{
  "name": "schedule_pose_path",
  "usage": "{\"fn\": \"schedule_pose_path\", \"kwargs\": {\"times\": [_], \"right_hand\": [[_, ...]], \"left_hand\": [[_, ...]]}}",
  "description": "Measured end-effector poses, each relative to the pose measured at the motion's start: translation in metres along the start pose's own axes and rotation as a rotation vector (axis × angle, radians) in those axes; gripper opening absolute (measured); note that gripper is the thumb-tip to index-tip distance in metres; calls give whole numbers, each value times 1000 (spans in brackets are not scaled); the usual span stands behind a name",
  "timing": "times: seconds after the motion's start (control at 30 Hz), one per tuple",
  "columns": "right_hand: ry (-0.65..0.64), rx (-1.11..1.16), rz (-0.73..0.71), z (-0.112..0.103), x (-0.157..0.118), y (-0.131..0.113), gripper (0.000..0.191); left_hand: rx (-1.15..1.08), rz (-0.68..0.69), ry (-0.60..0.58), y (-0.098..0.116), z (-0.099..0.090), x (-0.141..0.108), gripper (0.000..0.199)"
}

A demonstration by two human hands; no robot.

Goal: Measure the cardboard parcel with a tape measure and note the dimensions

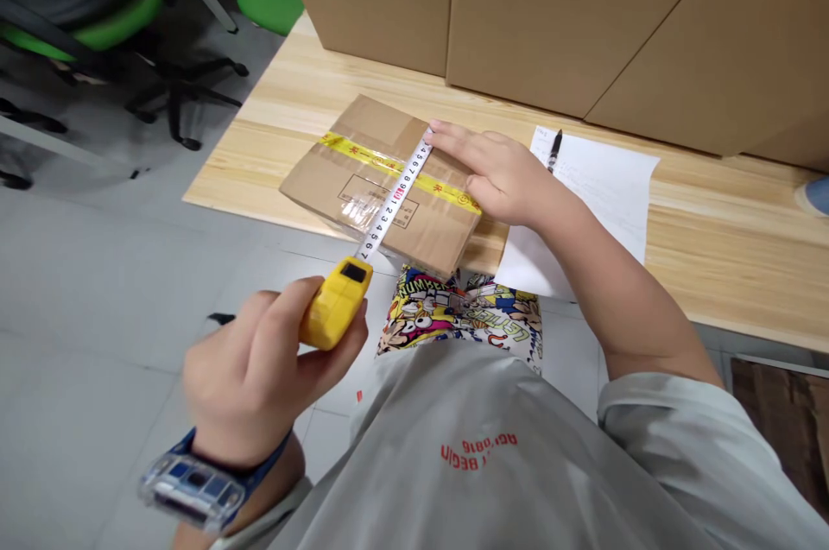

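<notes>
A flat brown cardboard box (363, 174), banded with yellow printed tape, lies at the front edge of the table. My left hand (259, 351) is wrapped around the yellow case of a tape measure (337, 304), held in front of the near edge of the box. Its white blade (392, 205) runs out across the top of the box to the far edge. There my right hand (502, 170) holds the blade's end with its fingertips, the rest of the hand lying over the box's right side. The hook of the blade is hidden under the fingers.
A sheet of paper (599, 196) with handwriting lies right of the box, a black pen (555, 151) on it. Large cardboard cartons (570, 23) line the back of the wooden table (725, 248). A green-seated office chair (110, 23) stands at the far left.
</notes>
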State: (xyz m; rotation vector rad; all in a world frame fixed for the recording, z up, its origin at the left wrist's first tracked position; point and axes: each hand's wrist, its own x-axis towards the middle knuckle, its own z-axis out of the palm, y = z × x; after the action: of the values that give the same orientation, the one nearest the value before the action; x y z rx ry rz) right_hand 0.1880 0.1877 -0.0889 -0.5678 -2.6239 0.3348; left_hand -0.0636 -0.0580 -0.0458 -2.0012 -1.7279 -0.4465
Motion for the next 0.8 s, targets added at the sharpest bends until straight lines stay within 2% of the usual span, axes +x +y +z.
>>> {"fn": "schedule_pose_path", "kwargs": {"times": [0.13,0.23,0.37,0.43,0.6,0.7,0.8], "right_hand": [[-9,-2,10,0,0,-1,74],[4,-7,15,3,2,-1,73],[32,-35,44,3,4,-8,73],[19,-53,61,2,5,-16,74],[-46,-48,73,1,5,-34,75],[-20,-37,105,4,4,-37,79],[37,-21,127,7,4,-36,84]], "left_hand": [[4,11,95,2,6,8,42],[-32,-29,51,8,11,25,38],[-150,-163,80,16,19,47,28],[-221,-233,81,20,24,56,30],[-316,-393,-97,29,37,81,46],[-329,-405,-188,35,43,102,47],[-391,-390,-227,40,50,122,45]]}}
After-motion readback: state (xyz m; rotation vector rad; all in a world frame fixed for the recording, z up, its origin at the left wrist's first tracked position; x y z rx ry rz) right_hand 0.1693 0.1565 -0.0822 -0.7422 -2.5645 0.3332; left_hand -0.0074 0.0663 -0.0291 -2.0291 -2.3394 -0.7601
